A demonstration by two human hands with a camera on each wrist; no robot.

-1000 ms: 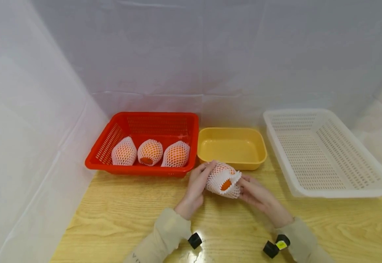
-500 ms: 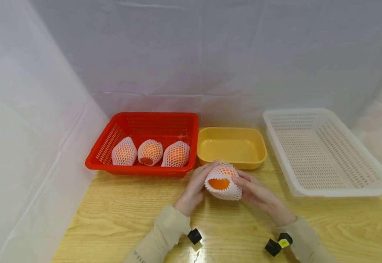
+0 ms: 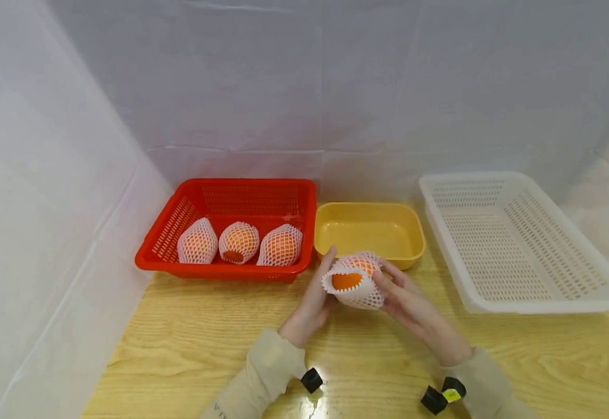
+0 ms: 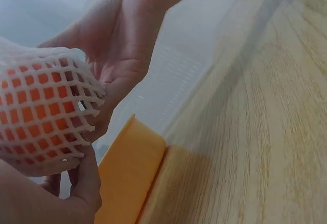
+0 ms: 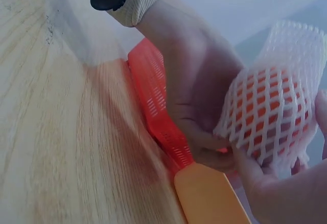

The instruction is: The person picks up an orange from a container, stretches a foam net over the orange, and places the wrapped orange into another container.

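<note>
An orange round fruit in a white foam net sleeve is held above the table between both hands. My left hand grips its left side, thumb up along the net and fingers underneath. From the right, my right hand holds it, with the thumb on the net and the other fingers partly hidden behind. The sleeve's jagged mouth gapes toward me and to the left, showing bare orange skin. In the right wrist view, a length of loose net stands out beyond the fruit.
A red basket at the left holds three net-wrapped orange fruits. Just behind the hands stands a yellow tray. A white slotted basket is at the right. White sheeting encloses the wooden table.
The fruit has turned in the hands: the sleeve's mouth, bunched at the right earlier, now gapes wide toward the left. My right thumb has shifted onto the net, and the fruit is slightly higher.
</note>
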